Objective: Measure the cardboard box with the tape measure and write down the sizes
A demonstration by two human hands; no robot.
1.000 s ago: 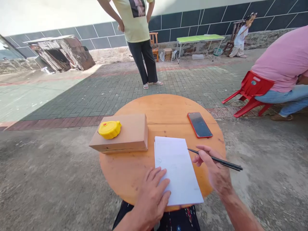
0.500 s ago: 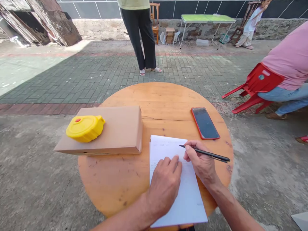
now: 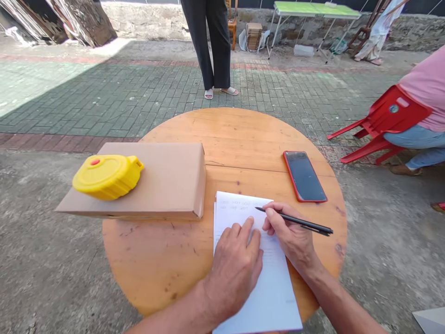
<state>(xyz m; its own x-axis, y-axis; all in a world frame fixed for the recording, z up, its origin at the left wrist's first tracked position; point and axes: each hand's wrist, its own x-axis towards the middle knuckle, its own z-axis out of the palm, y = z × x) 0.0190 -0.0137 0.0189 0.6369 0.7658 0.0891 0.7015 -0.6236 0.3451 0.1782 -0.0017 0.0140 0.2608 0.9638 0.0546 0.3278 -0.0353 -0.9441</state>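
White sheets of paper (image 3: 267,297) lie on the round wooden table (image 3: 243,134), with faint lines of writing near the top. My left hand (image 3: 238,264) rests palm down on the paper, fingers stretched forward and slightly apart. In my right hand (image 3: 292,236) a black pen (image 3: 308,225) is pinched between thumb and fingers. Its tip points left, at or just above the written lines; whether it touches the paper I cannot tell. Beyond my right hand lies a dark-screened phone (image 3: 305,177) in a red case.
A cardboard box (image 3: 170,181) occupies the table's left side, carrying a yellow plastic case (image 3: 107,178) with a red button. Someone in dark trousers (image 3: 217,46) stands beyond the table. At right a person in pink sits on a red chair (image 3: 392,116). A green folding table (image 3: 316,9) stands behind.
The view has tilted down and drawn a little closer to the table. The pen tip has shifted slightly left over the paper, still in my right hand. My left hand stays on the sheet.
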